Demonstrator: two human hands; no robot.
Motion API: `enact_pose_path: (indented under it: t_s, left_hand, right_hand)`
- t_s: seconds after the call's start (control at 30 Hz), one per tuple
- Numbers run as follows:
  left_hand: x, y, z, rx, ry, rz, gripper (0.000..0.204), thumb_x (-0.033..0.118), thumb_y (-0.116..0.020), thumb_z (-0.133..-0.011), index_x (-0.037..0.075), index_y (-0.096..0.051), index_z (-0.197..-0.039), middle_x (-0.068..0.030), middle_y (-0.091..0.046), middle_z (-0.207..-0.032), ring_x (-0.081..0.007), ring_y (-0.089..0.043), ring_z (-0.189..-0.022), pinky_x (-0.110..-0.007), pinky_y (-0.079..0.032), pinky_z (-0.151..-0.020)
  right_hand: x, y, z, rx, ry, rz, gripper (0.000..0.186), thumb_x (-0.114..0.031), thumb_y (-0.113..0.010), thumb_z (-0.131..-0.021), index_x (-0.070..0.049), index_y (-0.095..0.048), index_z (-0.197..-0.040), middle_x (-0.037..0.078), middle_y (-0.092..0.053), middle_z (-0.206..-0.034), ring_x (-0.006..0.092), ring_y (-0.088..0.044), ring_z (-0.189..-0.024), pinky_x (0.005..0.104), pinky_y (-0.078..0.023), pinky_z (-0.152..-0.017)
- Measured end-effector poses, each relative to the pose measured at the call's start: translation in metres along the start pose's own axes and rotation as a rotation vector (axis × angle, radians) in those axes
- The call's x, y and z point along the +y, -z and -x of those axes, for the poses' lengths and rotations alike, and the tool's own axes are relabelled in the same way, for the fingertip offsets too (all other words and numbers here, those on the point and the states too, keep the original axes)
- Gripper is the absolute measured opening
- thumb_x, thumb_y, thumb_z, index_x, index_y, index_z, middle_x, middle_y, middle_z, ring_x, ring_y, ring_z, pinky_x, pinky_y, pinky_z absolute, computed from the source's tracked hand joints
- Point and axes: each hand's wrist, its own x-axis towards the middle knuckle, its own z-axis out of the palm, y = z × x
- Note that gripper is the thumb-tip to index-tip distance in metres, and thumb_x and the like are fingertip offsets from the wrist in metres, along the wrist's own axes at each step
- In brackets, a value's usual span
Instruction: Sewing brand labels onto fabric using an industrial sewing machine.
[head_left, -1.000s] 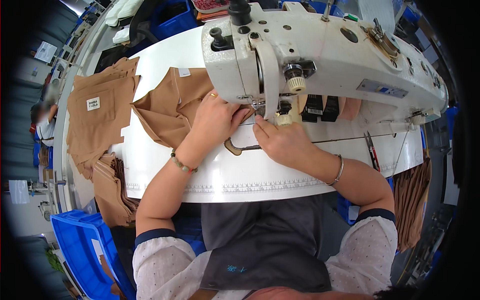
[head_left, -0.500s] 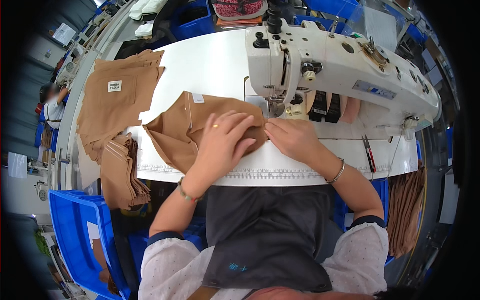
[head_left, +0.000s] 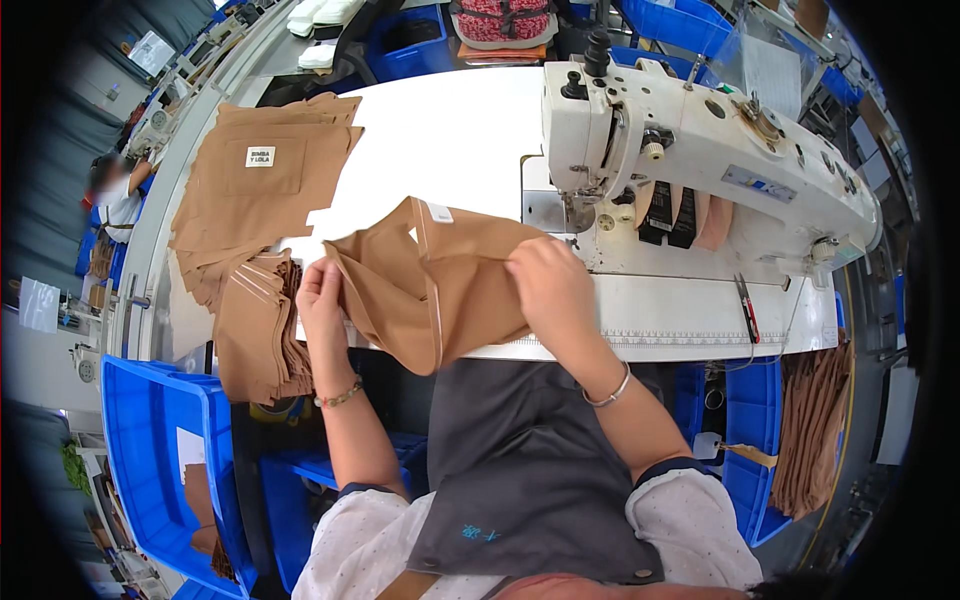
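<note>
My left hand (head_left: 324, 300) pinches the left edge of a folded brown fabric piece (head_left: 400, 300), which has a white tag and a pale strip along a seam. My right hand (head_left: 555, 295) grips the piece's right end. The piece is spread between my hands at the front of the white worktable (head_left: 420, 110), its lower fold hanging over the edge. The white sewing machine (head_left: 720, 160) stands at the back right, its presser foot area just beyond my right hand, with no fabric under it. Red-and-black snips (head_left: 749, 315) lie right of that hand.
Stacked brown panels (head_left: 250, 210) and folded pieces (head_left: 250, 340) lie at left. A blue bin (head_left: 130, 420) sits lower left. Brown fabric (head_left: 805, 420) hangs at right by another blue bin (head_left: 745, 390). A co-worker (head_left: 118, 200) works at far left.
Both hands have drawn the brown piece out from under the needle, toward me and leftward. My left hand has moved from on top of it to its left edge.
</note>
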Motion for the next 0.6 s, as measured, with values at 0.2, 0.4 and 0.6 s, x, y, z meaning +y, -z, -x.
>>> enact_pose_path:
  t_s: [0.2, 0.4, 0.6]
  left_hand:
    - [0.006, -0.025, -0.008, 0.299, -0.184, 0.078, 0.022, 0.021, -0.058, -0.106, 0.004, -0.06, -0.092, -0.0016, -0.068, -0.087, -0.0046, -0.059, -0.071, -0.02, -0.05, -0.064]
    - [0.013, -0.061, -0.004, 0.019, -0.069, -1.154, 0.023, 0.024, -0.064, -0.098, 0.007, -0.065, -0.113, -0.0114, -0.068, -0.069, -0.0258, -0.066, -0.061, -0.04, -0.051, -0.062]
    - [-0.005, -0.084, 0.008, -0.016, -0.291, -1.28, 0.032, 0.026, -0.061, -0.098, 0.012, -0.06, -0.127, -0.0134, -0.075, -0.084, -0.0328, -0.073, -0.076, -0.043, -0.055, -0.068]
  right_hand:
    - [0.018, 0.029, 0.06, 0.462, -0.766, -0.942, 0.011, -0.009, -0.055, -0.103, -0.001, -0.058, -0.096, 0.004, -0.06, -0.082, 0.0107, -0.053, -0.073, 0.0246, -0.043, -0.071]
    - [0.006, 0.077, 0.103, 0.292, -0.794, -0.68, 0.006, -0.005, -0.06, -0.1, -0.004, -0.06, -0.106, 0.001, -0.061, -0.079, 0.005, -0.054, -0.071, 0.0207, -0.045, -0.069]
    - [-0.008, 0.102, 0.083, 0.027, -0.195, 0.175, 0.051, -0.02, -0.082, -0.073, -0.009, -0.063, -0.118, 0.012, -0.064, -0.111, 0.0309, -0.064, -0.099, 0.0401, -0.053, -0.081]
